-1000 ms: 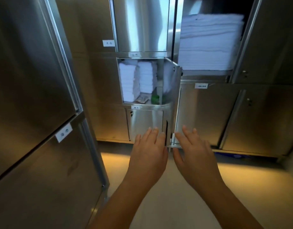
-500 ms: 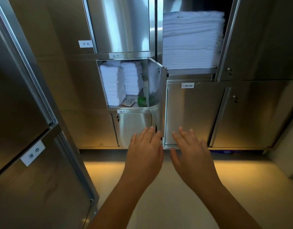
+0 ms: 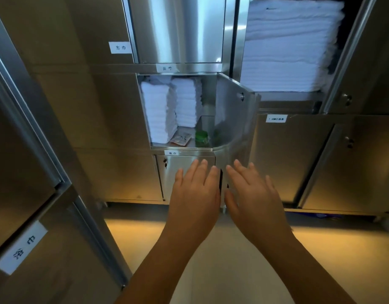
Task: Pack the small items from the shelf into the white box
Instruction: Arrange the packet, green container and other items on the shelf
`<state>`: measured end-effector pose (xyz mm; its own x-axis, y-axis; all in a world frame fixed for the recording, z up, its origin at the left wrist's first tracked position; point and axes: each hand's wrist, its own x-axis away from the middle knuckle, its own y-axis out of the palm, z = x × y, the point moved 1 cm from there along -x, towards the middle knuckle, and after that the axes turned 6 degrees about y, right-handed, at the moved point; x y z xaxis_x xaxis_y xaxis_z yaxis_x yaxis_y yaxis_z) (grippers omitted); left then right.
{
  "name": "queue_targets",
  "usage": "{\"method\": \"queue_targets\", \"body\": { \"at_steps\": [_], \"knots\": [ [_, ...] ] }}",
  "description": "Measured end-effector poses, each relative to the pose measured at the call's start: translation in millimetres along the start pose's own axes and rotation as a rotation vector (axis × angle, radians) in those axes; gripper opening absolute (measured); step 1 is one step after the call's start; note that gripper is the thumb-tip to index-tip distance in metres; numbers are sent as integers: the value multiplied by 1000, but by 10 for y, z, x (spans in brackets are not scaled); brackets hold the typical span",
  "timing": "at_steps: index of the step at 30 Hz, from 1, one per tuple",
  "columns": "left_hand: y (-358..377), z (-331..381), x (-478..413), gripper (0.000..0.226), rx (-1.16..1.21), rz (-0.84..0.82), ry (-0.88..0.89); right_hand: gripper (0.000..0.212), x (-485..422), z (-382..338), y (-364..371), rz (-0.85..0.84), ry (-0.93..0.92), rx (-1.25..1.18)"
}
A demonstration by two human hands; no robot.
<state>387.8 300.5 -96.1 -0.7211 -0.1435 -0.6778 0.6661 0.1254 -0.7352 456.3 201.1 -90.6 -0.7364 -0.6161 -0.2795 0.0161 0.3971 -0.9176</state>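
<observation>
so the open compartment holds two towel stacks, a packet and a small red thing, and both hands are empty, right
Almost. The small thing is green, not red; the head view shows it. The rest stands: the compartment is open and holds two towel stacks and a packet, and the left hand and right hand are empty.

**A:** What are you reading on those cabinets?

**B:** I'm reading "方巾" on the upper door label point(image 3: 120, 47) and "面巾" on the strip label point(image 3: 167, 68) above the open shelf compartment point(image 3: 207, 99). I'm also reading "地巾" on the lower label point(image 3: 173, 153) beneath it and "浴巾" on the near left label point(image 3: 24, 245). I'm finding the right-hand label point(image 3: 276, 118) too small to read.
</observation>
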Motion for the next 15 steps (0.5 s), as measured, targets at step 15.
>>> {"method": "queue_targets", "body": {
  "at_steps": [15],
  "knots": [
    [962, -1146, -533, 41, -29, -94, -152, 51, -1460, -241, 810, -74, -84, -34]
  ]
}}
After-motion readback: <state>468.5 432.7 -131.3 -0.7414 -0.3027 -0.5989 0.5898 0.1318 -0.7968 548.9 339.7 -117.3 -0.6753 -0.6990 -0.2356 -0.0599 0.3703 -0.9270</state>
